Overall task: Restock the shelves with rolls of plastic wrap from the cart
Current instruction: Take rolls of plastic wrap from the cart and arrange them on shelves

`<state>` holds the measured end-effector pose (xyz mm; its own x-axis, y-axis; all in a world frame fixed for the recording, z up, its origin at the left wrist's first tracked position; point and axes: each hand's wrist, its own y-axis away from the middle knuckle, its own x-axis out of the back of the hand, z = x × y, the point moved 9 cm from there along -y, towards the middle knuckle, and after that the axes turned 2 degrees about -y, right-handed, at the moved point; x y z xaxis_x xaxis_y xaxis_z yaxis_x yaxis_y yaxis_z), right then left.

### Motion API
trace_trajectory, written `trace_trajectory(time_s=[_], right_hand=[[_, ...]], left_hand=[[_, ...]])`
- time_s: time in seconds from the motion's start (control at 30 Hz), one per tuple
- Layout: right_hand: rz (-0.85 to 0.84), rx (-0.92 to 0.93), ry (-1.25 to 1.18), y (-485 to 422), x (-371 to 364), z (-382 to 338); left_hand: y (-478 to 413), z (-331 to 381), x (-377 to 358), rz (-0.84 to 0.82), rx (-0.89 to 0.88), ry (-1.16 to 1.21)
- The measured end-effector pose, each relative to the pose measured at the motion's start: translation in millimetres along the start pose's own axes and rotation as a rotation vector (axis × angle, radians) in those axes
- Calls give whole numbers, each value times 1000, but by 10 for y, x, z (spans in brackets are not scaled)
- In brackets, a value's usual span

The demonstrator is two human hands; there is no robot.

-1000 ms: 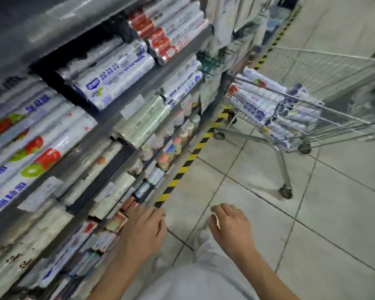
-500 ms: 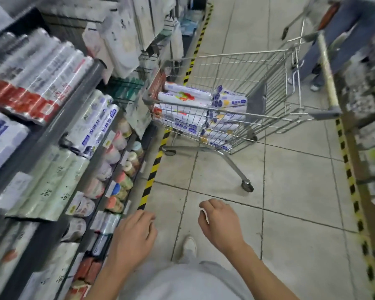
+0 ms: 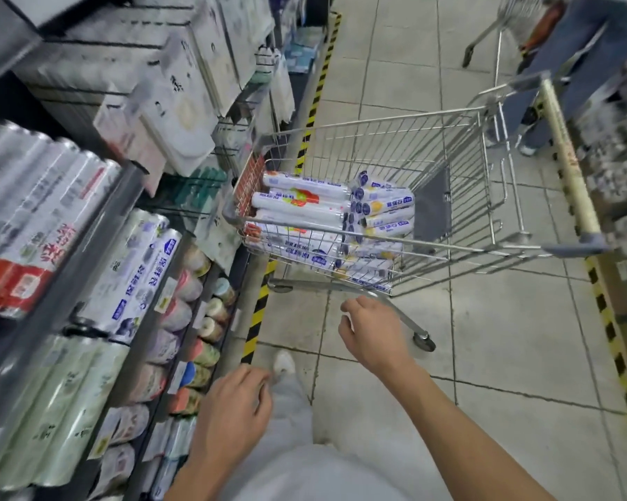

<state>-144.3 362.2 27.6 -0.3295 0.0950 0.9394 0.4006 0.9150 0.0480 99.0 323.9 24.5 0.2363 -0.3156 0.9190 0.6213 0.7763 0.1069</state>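
Steel-wire shopping cart [image 3: 413,150] of white plastic-wrap rolls [image 3: 304,202] now ahead; right hand [image 3: 373,332] has risen toward it, left hand [image 3: 232,414] low, fingers loose, holding nothing, next pickup pending

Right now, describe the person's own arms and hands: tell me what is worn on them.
The left hand and right hand wear nothing: no gloves, rings or watch show. Both forearms are uncovered too; no sleeve comes into view.
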Motion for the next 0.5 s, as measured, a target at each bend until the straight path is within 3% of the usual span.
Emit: trace_trajectory(time_s=[0.5], right_hand=[[127, -158, 47, -1070, 125, 151]], left_hand=[[-2847, 251, 433, -7, -365, -53]])
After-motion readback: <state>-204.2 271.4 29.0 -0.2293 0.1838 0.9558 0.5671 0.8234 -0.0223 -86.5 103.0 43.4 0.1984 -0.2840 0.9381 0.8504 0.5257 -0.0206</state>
